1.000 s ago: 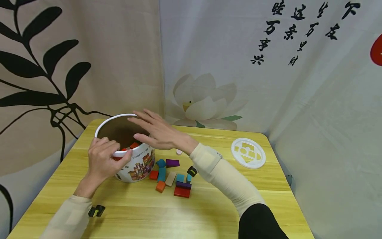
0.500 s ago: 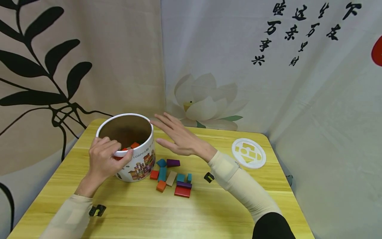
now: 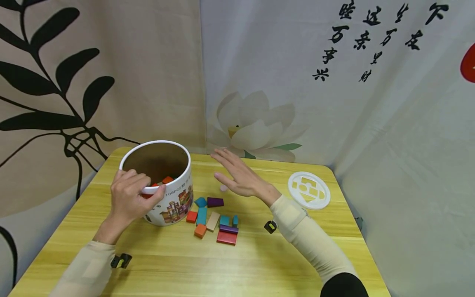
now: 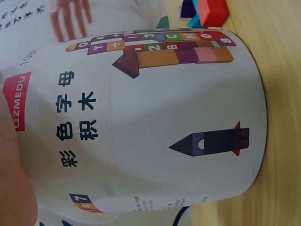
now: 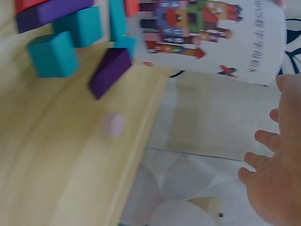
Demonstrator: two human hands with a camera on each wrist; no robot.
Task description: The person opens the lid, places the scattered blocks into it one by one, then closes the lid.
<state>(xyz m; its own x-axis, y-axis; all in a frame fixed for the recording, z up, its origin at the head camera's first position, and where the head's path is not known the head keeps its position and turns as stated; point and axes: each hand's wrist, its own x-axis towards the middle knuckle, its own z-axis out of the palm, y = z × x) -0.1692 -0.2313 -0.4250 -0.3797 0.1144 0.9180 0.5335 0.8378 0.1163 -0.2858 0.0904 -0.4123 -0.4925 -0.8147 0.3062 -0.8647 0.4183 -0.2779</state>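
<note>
One table [image 3: 256,264] bears one bucket [image 3: 174,204], one white disc [image 3: 311,204] and eleven loose blocks [image 3: 213,221].

- Our left hand [image 3: 132,194] grips, fingers curled over, thumb extended.
- Our left forearm [image 3: 87,264] slants up from lower left.
- Our right hand [image 3: 241,175] hovers, fingers straight, thumb apart.
- Our right forearm [image 3: 311,235] reaches in from lower right.

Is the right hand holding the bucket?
No, the left hand grips the bucket at its edge, while the right hand is apart from it, with fingers straight.
</note>
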